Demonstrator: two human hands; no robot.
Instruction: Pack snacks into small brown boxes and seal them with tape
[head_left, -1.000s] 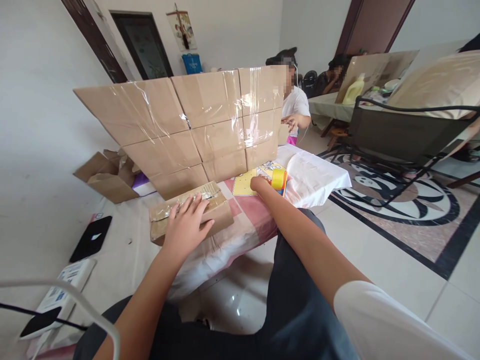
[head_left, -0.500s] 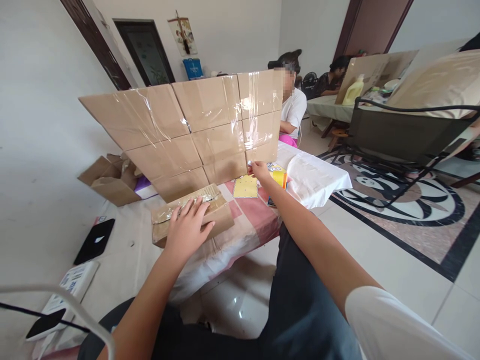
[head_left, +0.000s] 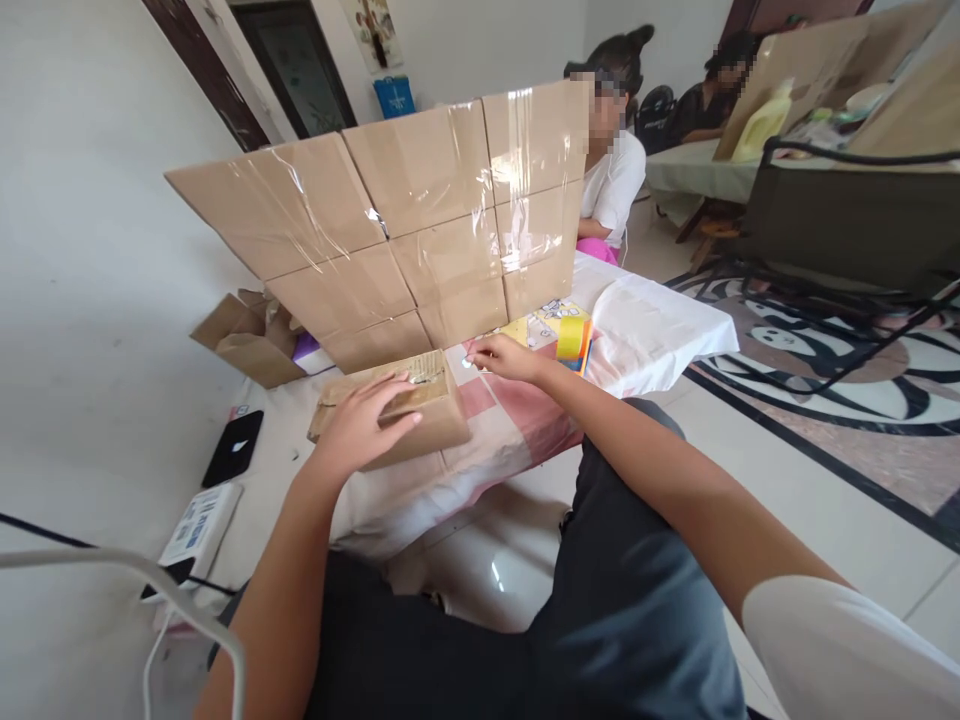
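My left hand (head_left: pixel 356 428) lies with spread fingers on the top of a taped cardboard box (head_left: pixel 431 420), over its left part. Just to the right of that box, my right hand (head_left: pixel 506 357) pinches a small white piece (head_left: pixel 468 362) between thumb and fingertips. What exactly the piece is, I cannot make out. Behind the right hand, a yellow sheet (head_left: pixel 517 328) is partly hidden by the hand. A yellow and orange packet (head_left: pixel 574 340) sits beside the right wrist.
A tall cardboard screen (head_left: pixel 420 215) stands across the table behind the box. At the left are an open carton (head_left: pixel 251 345), a black phone-like device (head_left: pixel 233 448) and a white power strip-like object (head_left: pixel 199 525). A person in a white top (head_left: pixel 619 180) sits beyond the screen.
My right hand has moved left, from over the yellow sheet towards the box, with the small white piece still pinched. My left hand remains on the box, slightly shifted. The view has turned a little.
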